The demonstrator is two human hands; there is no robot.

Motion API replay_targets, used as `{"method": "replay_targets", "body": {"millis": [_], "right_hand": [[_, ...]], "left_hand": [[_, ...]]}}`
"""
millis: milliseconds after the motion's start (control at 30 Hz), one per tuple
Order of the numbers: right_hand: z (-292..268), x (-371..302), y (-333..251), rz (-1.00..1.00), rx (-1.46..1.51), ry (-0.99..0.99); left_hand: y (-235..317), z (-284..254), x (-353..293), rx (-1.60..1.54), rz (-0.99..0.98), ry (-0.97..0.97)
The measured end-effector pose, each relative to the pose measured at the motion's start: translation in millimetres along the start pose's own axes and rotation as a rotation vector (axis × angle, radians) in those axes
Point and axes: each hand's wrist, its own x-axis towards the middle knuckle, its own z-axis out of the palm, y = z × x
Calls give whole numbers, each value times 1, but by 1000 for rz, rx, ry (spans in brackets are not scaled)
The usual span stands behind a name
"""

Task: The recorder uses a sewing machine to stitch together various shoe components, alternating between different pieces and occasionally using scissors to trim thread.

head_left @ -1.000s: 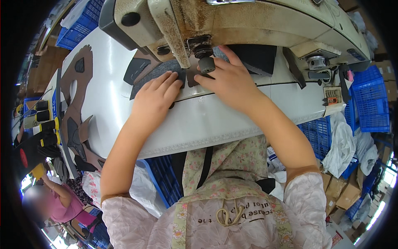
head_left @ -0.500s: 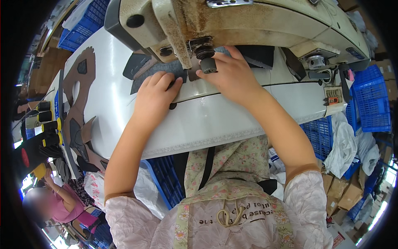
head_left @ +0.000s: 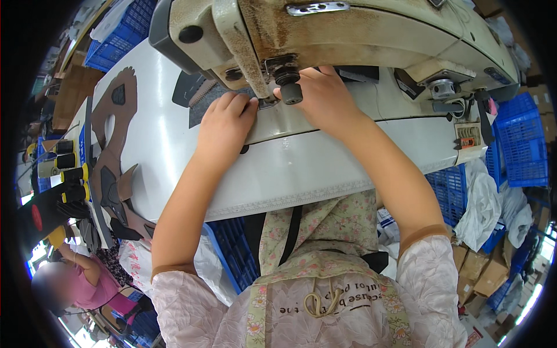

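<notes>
A dark grey fabric piece (head_left: 199, 115) with a stitched brownish edge lies on the white machine bed, below the head of a sewing machine (head_left: 360, 35). My left hand (head_left: 227, 124), fingers bent and closed together, presses on its near right part beside the presser foot (head_left: 268, 103). Under the machine arm, my right hand (head_left: 326, 103) reaches to the far side of the foot. Its thumb points toward the needle area, and a black knob (head_left: 291, 93) hides some of its fingers. The work between my hands is mostly covered.
Brown and black cut pieces (head_left: 110, 130) lie along the table's left side, near thread spools (head_left: 67, 161). Blue crates (head_left: 522, 139) and white bags (head_left: 478, 200) stand at the right. A person in pink (head_left: 96, 284) sits at the lower left.
My left hand has moved slightly right and up, nearer the presser foot. The grey piece has shifted away, and less of it shows between my hands. My right hand has slid slightly farther under the arm.
</notes>
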Motion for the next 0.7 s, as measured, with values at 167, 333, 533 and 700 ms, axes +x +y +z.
{"method": "replay_targets", "body": {"millis": [167,333,533,700], "right_hand": [[2,4,1,31,-22,-43],[1,6,1,109,41,-32],[-1,8,2,131,46,-61],[1,9,1,134,41,-19]], "left_hand": [[-4,7,5,46,30,72],[-7,13,6,41,-42,38],[-8,18,8,-49,-148,63],[-8,16,9,-53,-161,24]]}}
